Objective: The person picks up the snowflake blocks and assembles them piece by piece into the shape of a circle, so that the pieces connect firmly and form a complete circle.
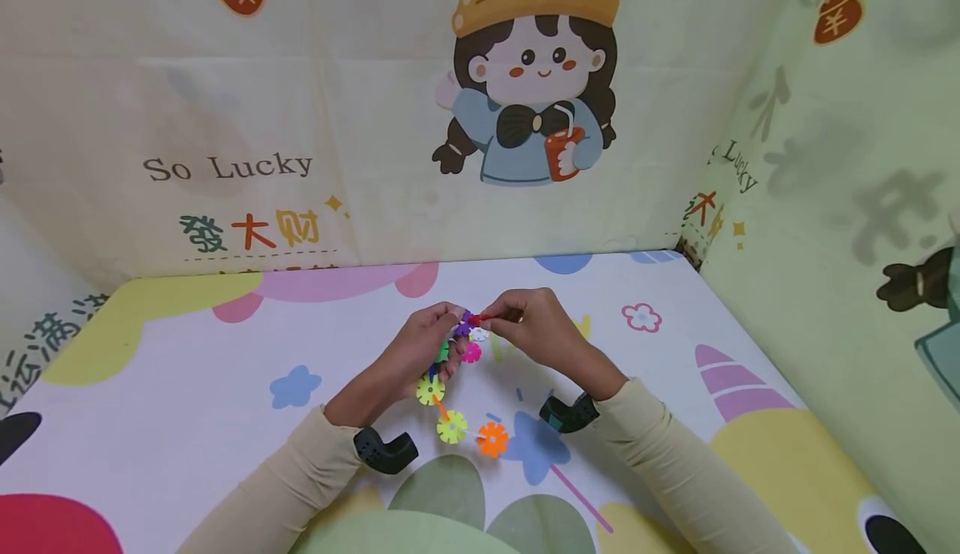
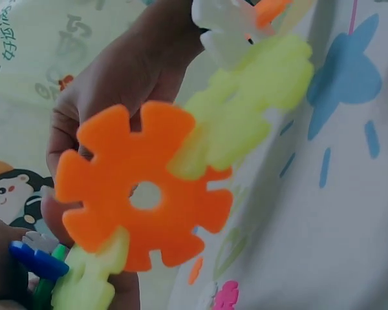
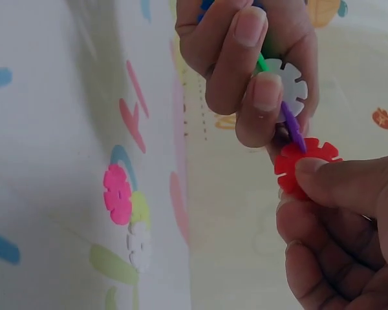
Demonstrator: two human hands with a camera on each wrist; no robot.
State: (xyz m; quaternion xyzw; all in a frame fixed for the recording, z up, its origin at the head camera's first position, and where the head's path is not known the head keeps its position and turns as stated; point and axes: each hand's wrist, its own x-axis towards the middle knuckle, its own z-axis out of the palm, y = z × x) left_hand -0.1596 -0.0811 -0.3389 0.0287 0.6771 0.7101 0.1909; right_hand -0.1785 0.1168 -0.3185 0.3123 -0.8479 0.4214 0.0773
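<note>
A chain of notched plastic discs hangs from my left hand (image 1: 423, 341), whose fingers hold it near its upper end. Its lower part has yellow-green discs (image 1: 452, 427) and an orange disc (image 1: 492, 440); another orange disc (image 2: 97, 174) looms large in the left wrist view. A green disc (image 1: 442, 351), a white disc (image 3: 293, 89) and a purple disc (image 3: 293, 127) are close to the left fingers. My right hand (image 1: 543, 329) pinches a red disc (image 3: 286, 166) between thumb and fingers. The red disc meets the purple one edge-on; how deep their slots engage is unclear.
A loose pink disc (image 3: 118, 195) and a loose white disc (image 3: 139, 247) lie on the patterned tabletop (image 1: 600, 329), just beyond the hands. Printed cloth walls (image 1: 375, 121) stand behind the table and along its right side.
</note>
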